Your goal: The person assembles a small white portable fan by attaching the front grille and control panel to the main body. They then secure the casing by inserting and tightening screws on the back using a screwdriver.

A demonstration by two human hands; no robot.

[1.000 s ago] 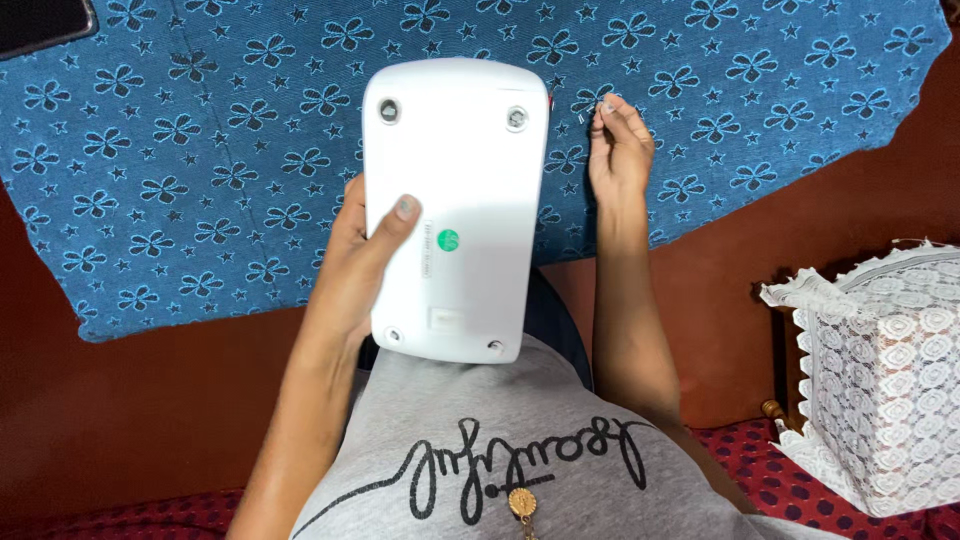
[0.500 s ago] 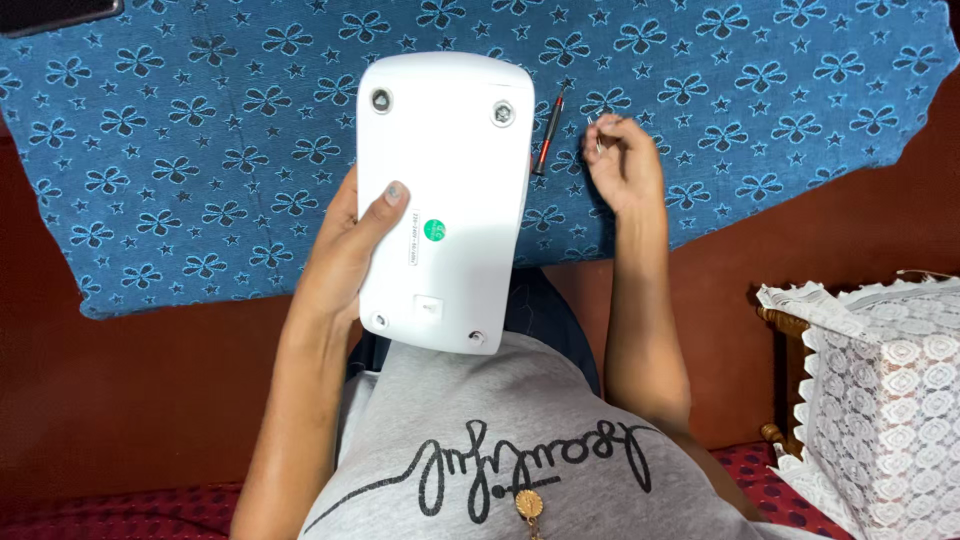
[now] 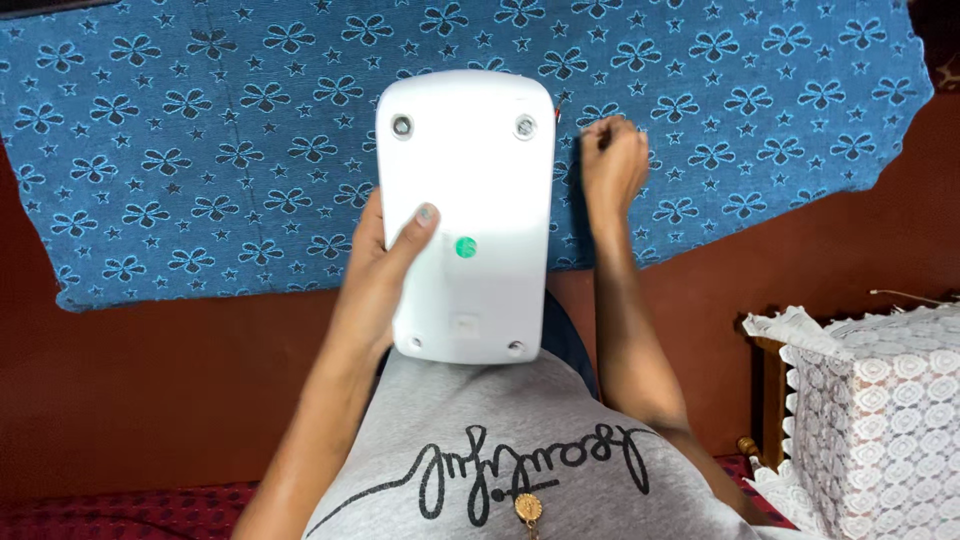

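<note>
Head view, looking down over the lap.

Item 1: white appliance casing (image 3: pixel 467 210), oblong with rounded corners, underside up, lower end against the grey shirt (image 3: pixel 520 450) and upper end over the blue flower-patterned cloth (image 3: pixel 200 150). Four recessed screw wells, one at each corner. Half a second ago it tilted a little to the left; now it stands straighter and slightly to the right in the picture, and it again hides nearly all of the red-handled screwdriver (image 3: pixel 556 110), of which only a sliver shows at its upper right edge.

Item 2: left hand (image 3: pixel 385 255), wrapped round the casing's left edge, thumb pressed flat on the back. Grip unchanged.

Item 3: right hand (image 3: pixel 612 160), on the cloth just beside the casing's upper right corner. Earlier the fingers were loosely raised, pinching something small and pale; now they are curled down into a near fist, knuckles up. Whether that small piece is held inside cannot be told. As a judgement, the hand is at the spot where the screwdriver lies, so work on the casing's screws appears to be in hand.

Labels: one round green sticker (image 3: pixel 465 247) near the casing's middle; a small raised rectangular tab (image 3: pixel 465 323) below it.

Surroundings: reddish-brown surface (image 3: pixel 150 380) under the cloth; white lace cover (image 3: pixel 880 400) at right.
</note>
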